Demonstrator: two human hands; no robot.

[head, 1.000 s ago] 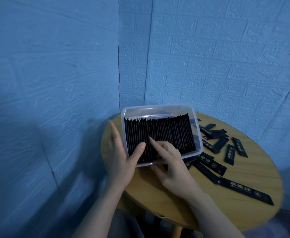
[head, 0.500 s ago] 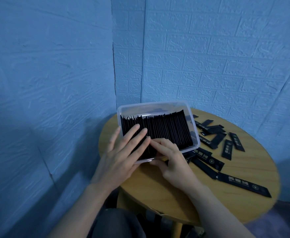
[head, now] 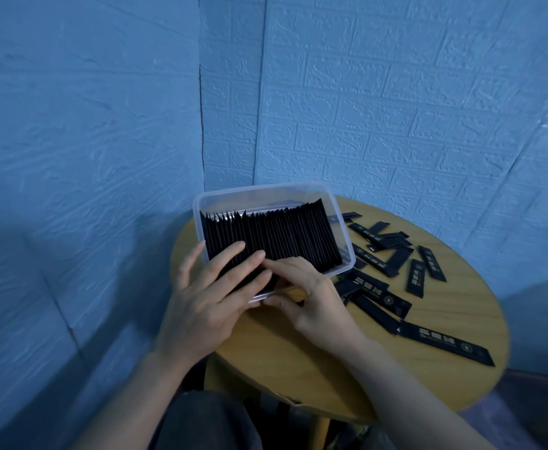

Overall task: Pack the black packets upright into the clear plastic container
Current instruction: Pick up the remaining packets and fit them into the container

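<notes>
Black packets: upright in the container.
Left hand: flat, straight fingers pressing packets.
Right hand: curled at container's near rim; grip unclear.

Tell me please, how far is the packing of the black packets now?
Mostly done: a dense row of upright packets fills much of the clear container. In hand: the left hand presses flat on the near packets while the right hand works at the same end. Left: the loose packets lying flat on the round table.
</notes>
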